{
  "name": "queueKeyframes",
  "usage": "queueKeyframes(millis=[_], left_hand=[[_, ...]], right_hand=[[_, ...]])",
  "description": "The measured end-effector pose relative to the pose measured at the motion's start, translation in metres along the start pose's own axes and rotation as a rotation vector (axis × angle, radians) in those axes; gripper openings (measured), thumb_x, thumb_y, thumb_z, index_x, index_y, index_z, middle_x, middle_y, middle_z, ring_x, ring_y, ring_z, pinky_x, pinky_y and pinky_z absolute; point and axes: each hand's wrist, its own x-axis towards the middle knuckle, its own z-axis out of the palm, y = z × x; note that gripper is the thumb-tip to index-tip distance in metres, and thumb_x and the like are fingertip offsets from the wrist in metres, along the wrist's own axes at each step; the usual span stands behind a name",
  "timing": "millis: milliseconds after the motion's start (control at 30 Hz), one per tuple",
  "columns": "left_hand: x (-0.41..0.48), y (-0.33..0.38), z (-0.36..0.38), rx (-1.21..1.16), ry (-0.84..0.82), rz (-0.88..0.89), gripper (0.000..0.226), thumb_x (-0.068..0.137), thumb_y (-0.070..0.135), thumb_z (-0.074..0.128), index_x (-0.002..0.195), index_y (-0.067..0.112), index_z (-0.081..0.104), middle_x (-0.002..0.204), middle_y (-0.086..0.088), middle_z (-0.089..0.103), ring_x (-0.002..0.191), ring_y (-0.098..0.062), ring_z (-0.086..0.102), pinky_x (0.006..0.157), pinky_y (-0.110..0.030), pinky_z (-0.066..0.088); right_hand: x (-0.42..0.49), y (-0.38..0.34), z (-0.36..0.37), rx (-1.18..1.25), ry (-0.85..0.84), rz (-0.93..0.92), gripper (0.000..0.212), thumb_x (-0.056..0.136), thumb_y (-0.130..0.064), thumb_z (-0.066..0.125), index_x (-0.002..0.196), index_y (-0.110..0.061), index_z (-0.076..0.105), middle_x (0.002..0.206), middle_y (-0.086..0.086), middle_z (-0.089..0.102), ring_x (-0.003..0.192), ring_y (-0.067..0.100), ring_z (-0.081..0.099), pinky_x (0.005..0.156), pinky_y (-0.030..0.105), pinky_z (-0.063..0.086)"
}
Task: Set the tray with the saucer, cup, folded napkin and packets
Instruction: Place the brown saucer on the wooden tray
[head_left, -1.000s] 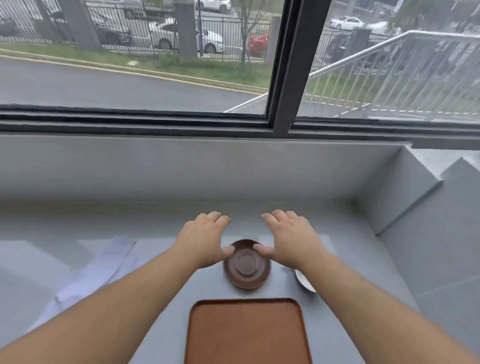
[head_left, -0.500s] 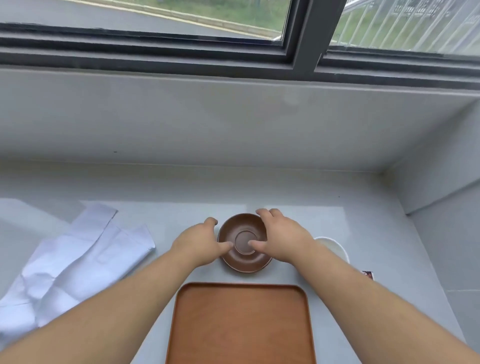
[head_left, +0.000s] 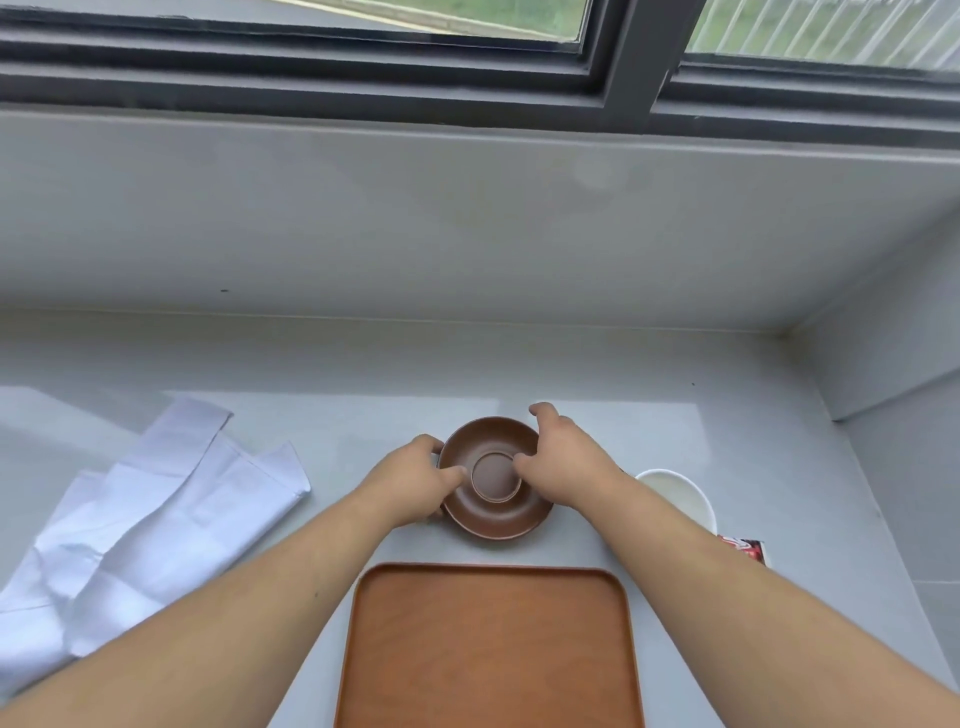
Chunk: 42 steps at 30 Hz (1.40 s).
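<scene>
**A:** From the head camera, what do the hands have?

**B:** Both are on the round brown wooden saucer (head_left: 493, 478), which sits on the grey tabletop (head_left: 363, 374) just beyond the far edge of the rectangular brown wooden tray (head_left: 491, 649). The left hand (head_left: 415, 480) is curled round the saucer's left rim, thumb laid on the upper face and fingers tucked under or beside the edge. The right hand (head_left: 563, 462) grips the right rim the same way, thumb near the raised centre ring, index finger reaching past the far edge. Both are half closed on it.

**A:** Why two hands on one small dish?

**B:** I'd judge a pinch from opposite sides keeps it level for the short carry back onto the tray, which lies bare straight in front of the person.

**A:** And the rest of the setting?

**B:** The white cloth napkin (head_left: 140, 530) lies crumpled and unfolded at the left, well apart from the tray. The white round cup (head_left: 680, 493) stands right of the saucer, partly behind the right forearm, and a red-printed packet (head_left: 745, 548) peeks out just beside it. None is on the tray yet.

**A:** Anything changed from half a second ago?

**B:** Little. The thumbs have settled further onto the saucer and the grip looks firmer; a second ago the hands only hovered open above it. Whether the saucer has left the tabletop, I can't tell.
</scene>
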Motion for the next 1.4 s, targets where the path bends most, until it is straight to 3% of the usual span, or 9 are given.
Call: queueKeyframes(millis=[200,300,400,533,700,767,933,1233,1400], left_hand=[[-0.008,0.001,-0.015,-0.140,0.020,0.044,0.027,0.091,0.020,0.053,0.115,0.030,0.054,0.070,-0.005,0.077,0.063,-0.018,0.076,0.072,-0.042,0.065],[-0.014,0.002,-0.025,-0.140,0.046,0.074,0.023,0.093,0.014,0.051,0.111,0.028,0.056,0.069,-0.006,0.077,0.063,-0.019,0.076,0.071,-0.041,0.065],[-0.023,0.001,-0.037,-0.162,0.058,0.087,0.012,0.096,0.015,0.055,0.102,0.024,0.061,0.066,-0.002,0.077,0.064,-0.018,0.076,0.074,-0.041,0.065],[-0.038,-0.003,-0.048,-0.213,0.061,0.098,0.009,0.096,0.015,0.059,0.098,0.018,0.068,0.066,-0.002,0.077,0.062,-0.017,0.076,0.065,-0.033,0.063],[-0.060,-0.008,-0.050,-0.236,0.029,0.091,0.009,0.095,0.015,0.062,0.093,0.009,0.069,0.062,-0.005,0.076,0.060,-0.017,0.075,0.062,-0.031,0.064],[-0.067,-0.012,-0.046,-0.235,0.006,0.086,0.010,0.095,0.016,0.063,0.093,0.008,0.068,0.066,-0.009,0.077,0.062,-0.019,0.076,0.063,-0.032,0.064],[-0.084,-0.024,-0.031,-0.225,-0.029,0.072,0.009,0.095,0.017,0.065,0.096,0.008,0.067,0.073,-0.009,0.078,0.064,-0.020,0.077,0.055,-0.028,0.060],[-0.109,-0.049,-0.004,-0.208,-0.097,0.064,0.010,0.095,0.015,0.064,0.096,0.005,0.066,0.068,-0.009,0.078,0.061,-0.022,0.076,0.052,-0.028,0.058],[-0.120,-0.065,0.010,-0.188,-0.116,0.065,0.011,0.096,0.015,0.064,0.091,0.005,0.066,0.075,-0.012,0.078,0.060,-0.021,0.075,0.058,-0.032,0.061]], right_hand=[[-0.004,-0.006,-0.006,0.051,0.056,0.004,0.059,0.087,-0.017,0.048,0.146,-0.021,0.046,0.130,0.006,0.062,0.111,0.030,0.062,0.092,0.045,0.056],[-0.011,-0.010,-0.011,0.114,0.089,0.025,0.036,0.083,-0.009,0.050,0.113,-0.016,0.068,0.107,0.006,0.071,0.096,0.031,0.065,0.079,0.037,0.058],[-0.021,-0.010,-0.015,0.255,0.107,0.069,0.019,0.080,-0.004,0.050,0.082,-0.009,0.068,0.074,0.007,0.068,0.072,0.032,0.071,0.064,0.033,0.054],[-0.043,-0.009,-0.015,0.359,0.067,0.084,0.016,0.096,-0.017,0.053,0.094,-0.008,0.065,0.068,0.012,0.072,0.058,0.028,0.076,0.075,0.037,0.062],[-0.066,-0.002,-0.001,0.317,0.035,0.094,0.018,0.100,-0.025,0.050,0.095,-0.012,0.061,0.055,0.001,0.071,0.054,0.028,0.075,0.100,0.051,0.049],[-0.075,0.001,0.003,0.343,0.050,0.104,0.018,0.101,-0.023,0.050,0.092,-0.011,0.060,0.061,0.005,0.071,0.054,0.031,0.075,0.093,0.043,0.052],[-0.100,0.010,0.014,0.373,0.083,0.145,0.021,0.100,-0.025,0.057,0.096,-0.006,0.062,0.072,0.007,0.067,0.044,0.025,0.071,0.045,0.022,0.050],[-0.134,0.027,0.042,0.339,0.058,0.160,0.019,0.100,-0.027,0.056,0.096,-0.010,0.062,0.067,0.004,0.070,0.047,0.024,0.072,0.061,0.029,0.056],[-0.150,0.033,0.058,0.310,0.047,0.173,0.019,0.101,-0.028,0.056,0.091,-0.012,0.060,0.066,0.003,0.065,0.044,0.023,0.071,0.049,0.024,0.047]])
